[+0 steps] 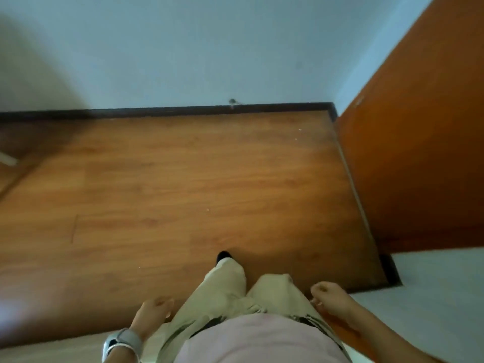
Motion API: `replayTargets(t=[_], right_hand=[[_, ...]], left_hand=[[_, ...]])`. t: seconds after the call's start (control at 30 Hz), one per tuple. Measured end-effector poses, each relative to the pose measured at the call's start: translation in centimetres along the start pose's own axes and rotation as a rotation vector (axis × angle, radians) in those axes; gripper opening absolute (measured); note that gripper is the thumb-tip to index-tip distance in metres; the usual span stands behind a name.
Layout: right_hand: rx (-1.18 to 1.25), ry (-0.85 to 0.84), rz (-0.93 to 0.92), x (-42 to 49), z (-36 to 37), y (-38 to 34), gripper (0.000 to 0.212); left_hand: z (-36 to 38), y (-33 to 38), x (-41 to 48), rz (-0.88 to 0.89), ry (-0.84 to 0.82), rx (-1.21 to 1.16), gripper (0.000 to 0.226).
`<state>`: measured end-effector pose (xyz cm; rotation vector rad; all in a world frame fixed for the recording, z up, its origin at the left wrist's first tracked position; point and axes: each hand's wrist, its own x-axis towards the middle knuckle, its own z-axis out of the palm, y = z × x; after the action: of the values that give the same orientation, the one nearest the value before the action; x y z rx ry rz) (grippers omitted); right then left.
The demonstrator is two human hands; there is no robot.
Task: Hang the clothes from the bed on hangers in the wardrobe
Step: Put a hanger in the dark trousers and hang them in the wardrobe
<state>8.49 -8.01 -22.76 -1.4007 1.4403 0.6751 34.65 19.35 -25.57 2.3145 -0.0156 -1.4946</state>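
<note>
I look straight down at a wooden floor and my own legs in beige trousers. My left hand (154,309) hangs at my left side, empty, fingers loosely curled, with a watch on its wrist. My right hand (327,294) hangs at my right side, also empty, its fingers curled in a loose fist. No clothes, hangers, bed or wardrobe interior show in this blurred view.
An orange-brown wooden panel (419,153), a door or wardrobe side, stands at the right. A pale wall (209,48) with a dark skirting board (183,110) runs across ahead. Wooden floor (183,192) lies between. A white surface (432,297) is at the lower right.
</note>
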Motion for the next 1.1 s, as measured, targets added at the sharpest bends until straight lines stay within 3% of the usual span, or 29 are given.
replayTargets(t=[0.17, 0.23, 0.4, 0.53, 0.63, 0.7, 0.8, 0.93, 1.1], right_hand=[[-0.156, 0.017, -0.258, 2.0, -0.2, -14.0, 0.017], [-0.276, 0.002, -0.309, 3.3, 0.1, -19.0, 0.015], [-0.603, -0.051, -0.311, 7.7, 1.9, -29.1, 0.028], [-0.893, -0.09, -0.286, 11.7, 4.4, -37.9, 0.033], [-1.038, -0.158, -0.314, 13.5, 7.8, -46.8, 0.033], [-1.044, -0.177, -0.361, 13.0, 11.5, -53.5, 0.028], [-1.008, -0.187, -0.469, 10.8, 18.7, -62.9, 0.019], [-1.136, -0.298, -0.682, 6.5, 30.6, -73.1, 0.017], [-1.184, -0.416, -0.807, 2.0, 44.8, -79.8, 0.017]], left_hand=[[-4.5, 0.7, 1.9, -0.071, 0.056, -0.269, 0.015], [-5.5, 0.3, 2.6, -0.098, 0.103, -0.446, 0.025], [-7.4, -1.0, 4.5, -0.257, 0.153, -0.719, 0.013], [-10.9, -1.7, 6.5, -0.32, 0.204, -0.85, 0.035], [-15.6, -1.8, 8.0, -0.402, 0.247, -1.006, 0.032], [-19.2, -1.8, 8.5, -0.448, 0.345, -1.13, 0.016], [-24.1, -2.4, 8.4, -0.451, 0.497, -1.276, 0.017], [-27.7, -4.8, 7.8, -0.513, 0.618, -1.526, 0.017], [-29.8, -9.7, 8.3, -0.67, 0.616, -1.769, 0.026]])
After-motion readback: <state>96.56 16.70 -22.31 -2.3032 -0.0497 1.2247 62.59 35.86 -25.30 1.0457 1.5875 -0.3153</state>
